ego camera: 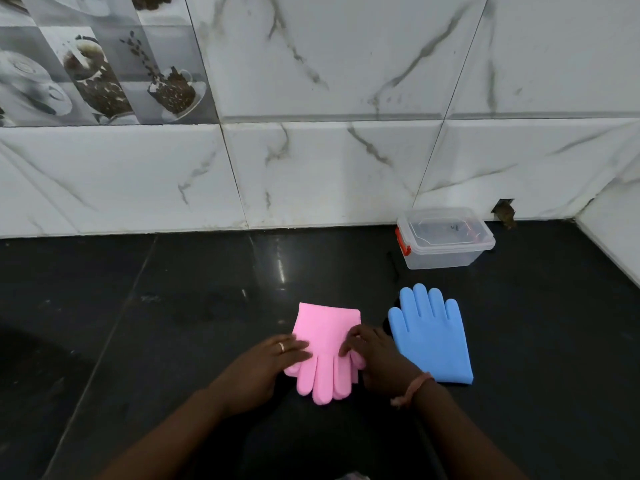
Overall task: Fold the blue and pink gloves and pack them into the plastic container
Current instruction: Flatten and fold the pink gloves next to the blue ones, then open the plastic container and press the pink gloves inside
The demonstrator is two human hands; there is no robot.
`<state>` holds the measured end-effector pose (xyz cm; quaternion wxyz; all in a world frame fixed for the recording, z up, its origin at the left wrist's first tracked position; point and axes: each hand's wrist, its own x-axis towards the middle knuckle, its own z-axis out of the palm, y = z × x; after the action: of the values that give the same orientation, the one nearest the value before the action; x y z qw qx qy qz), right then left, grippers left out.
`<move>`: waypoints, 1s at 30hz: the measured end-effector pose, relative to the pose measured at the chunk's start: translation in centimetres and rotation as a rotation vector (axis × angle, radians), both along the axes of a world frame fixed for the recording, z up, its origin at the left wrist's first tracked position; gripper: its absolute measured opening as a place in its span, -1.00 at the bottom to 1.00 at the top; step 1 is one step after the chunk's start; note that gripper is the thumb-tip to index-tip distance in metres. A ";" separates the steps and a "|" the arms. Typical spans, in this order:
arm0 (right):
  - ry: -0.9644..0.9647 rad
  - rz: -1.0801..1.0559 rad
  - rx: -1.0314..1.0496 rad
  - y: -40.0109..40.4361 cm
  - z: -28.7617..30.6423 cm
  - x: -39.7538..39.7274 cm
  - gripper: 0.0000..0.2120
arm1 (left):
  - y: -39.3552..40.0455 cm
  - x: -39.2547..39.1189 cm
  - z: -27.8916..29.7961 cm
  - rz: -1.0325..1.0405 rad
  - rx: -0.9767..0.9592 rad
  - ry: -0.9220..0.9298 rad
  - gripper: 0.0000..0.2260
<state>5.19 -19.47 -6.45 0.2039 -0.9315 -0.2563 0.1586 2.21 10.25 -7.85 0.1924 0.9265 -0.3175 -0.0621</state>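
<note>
Nearest, the left hand point(273, 358) and right hand point(375, 355) press down on either edge of the pink glove point(325, 344), fingers laid loosely on it, pinning it flat on the black bench point(173, 323), likely to set up a fold. Just right lies the blue glove point(431, 336), flat, waiting. Farther back by the marble wall sits the clear plastic container point(445, 239), lid on.

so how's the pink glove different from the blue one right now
The pink glove points its fingers toward the person; the blue glove points toward the wall. The left hand and right hand rest on the pink one; the blue lies untouched. Both lie flat on the dark counter.
</note>
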 end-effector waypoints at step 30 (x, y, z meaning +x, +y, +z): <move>0.226 -0.649 -0.122 1.5 4.8 6.7 -0.58 | -10.2 7.2 4.0 1.076 -0.804 0.794 -0.72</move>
<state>11.85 -17.93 -1.61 0.2147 -0.9514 0.0875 0.2028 9.43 0.07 -3.84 0.6162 0.7206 0.2702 -0.1676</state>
